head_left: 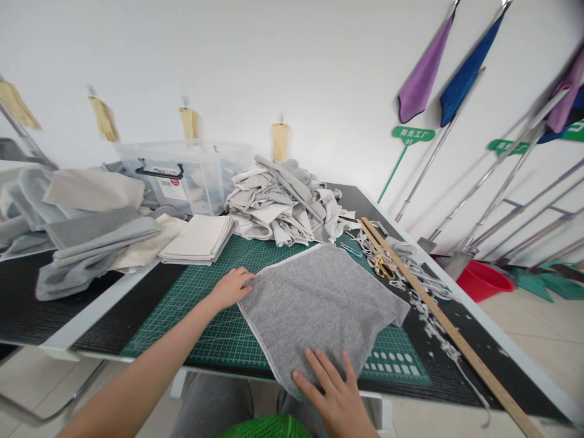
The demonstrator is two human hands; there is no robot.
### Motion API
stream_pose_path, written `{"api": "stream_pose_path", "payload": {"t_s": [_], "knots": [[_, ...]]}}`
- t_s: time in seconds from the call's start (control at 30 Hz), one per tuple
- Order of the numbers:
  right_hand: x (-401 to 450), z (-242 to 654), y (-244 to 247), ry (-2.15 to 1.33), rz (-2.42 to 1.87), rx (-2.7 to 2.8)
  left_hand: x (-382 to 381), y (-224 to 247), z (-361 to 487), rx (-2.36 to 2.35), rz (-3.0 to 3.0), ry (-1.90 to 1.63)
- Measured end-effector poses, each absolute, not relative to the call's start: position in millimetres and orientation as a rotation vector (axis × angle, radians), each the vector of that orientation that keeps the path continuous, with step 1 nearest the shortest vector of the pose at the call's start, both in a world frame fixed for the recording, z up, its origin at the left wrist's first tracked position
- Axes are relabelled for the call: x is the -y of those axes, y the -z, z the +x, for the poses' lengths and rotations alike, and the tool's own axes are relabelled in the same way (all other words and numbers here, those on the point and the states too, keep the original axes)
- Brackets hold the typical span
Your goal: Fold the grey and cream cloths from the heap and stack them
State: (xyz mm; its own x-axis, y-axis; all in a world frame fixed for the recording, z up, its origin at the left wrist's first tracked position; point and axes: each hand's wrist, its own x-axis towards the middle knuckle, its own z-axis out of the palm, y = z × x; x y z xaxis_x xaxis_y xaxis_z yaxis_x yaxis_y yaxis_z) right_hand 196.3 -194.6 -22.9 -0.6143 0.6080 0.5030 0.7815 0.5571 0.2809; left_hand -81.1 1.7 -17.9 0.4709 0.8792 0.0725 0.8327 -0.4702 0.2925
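A grey cloth [314, 304] with a pale edge lies spread on a green cutting mat [219, 340], slightly wrinkled, its right corner folded a little. My left hand [232, 287] is at the cloth's left corner, fingers bent and closed on its edge. Flat on the cloth's near part rests my right hand [335, 389], fingers spread, holding nothing. To the left on the mat's far edge is a neat stack of off-white cloths [198, 237]. Blue-handled scissors [350, 250] and yellow-handled scissors [382, 266] lie to the right of the cloth.
Behind the mat rises a heap of grey cloths [283, 204], beside a clear plastic bin [182, 182]. More cloths [95, 219] pile up at the left. A long wooden ruler [438, 313] runs along the right side among scraps [433, 331]. A red bucket [483, 281] stands on the floor.
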Motion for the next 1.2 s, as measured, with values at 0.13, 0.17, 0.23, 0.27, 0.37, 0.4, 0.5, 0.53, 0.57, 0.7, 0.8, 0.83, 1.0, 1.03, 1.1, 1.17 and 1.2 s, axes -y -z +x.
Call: {"api": "stream_pose_path", "payload": {"t_s": [0.13,0.17,0.23,0.27,0.37,0.4,0.5,0.53,0.57,0.7,0.8,0.83,1.0,1.03,1.1,1.17,1.2], "knots": [[195,189,34,0.725,-1.212,2.367,-1,20,-80,-1.492,2.508,-0.346],[195,188,37,0.711,-1.221,2.349,0,21,-80,-1.494,2.51,-0.356],[196,189,43,0.658,-1.213,2.329,2,22,-80,-1.5,2.51,-0.378],[196,190,45,0.627,-1.191,2.325,2,22,-81,-1.502,2.509,-0.387],[195,197,46,0.539,-1.084,2.349,5,23,-80,-1.512,2.493,-0.395],[195,199,45,0.503,-1.057,2.373,6,23,-80,-1.516,2.483,-0.39],[193,204,43,0.298,-1.07,2.416,13,20,-78,-1.528,2.451,-0.373],[193,204,42,0.194,-1.106,2.379,18,18,-76,-1.514,2.447,-0.372],[192,203,42,0.084,-1.15,2.299,23,15,-74,-1.476,2.451,-0.369],[186,192,32,-0.414,-1.385,1.647,52,-1,-61,-1.005,2.495,-0.214],[179,186,20,-0.756,-1.421,1.185,70,-5,-48,-0.738,2.496,-0.075],[177,185,16,-0.819,-1.399,1.076,73,-5,-44,-0.744,2.503,-0.081],[175,192,6,-0.879,-1.301,0.858,72,3,-37,-1.08,2.498,-0.357],[175,195,4,-0.865,-1.287,0.854,70,4,-38,-1.118,2.495,-0.392],[176,201,1,-0.806,-1.253,0.838,68,3,-41,-1.147,2.485,-0.421],[176,208,-6,-0.757,-1.222,0.835,67,-3,-46,-1.157,2.455,-0.452],[177,212,-10,-0.739,-1.202,0.839,68,-8,-48,-1.157,2.435,-0.484]]}}
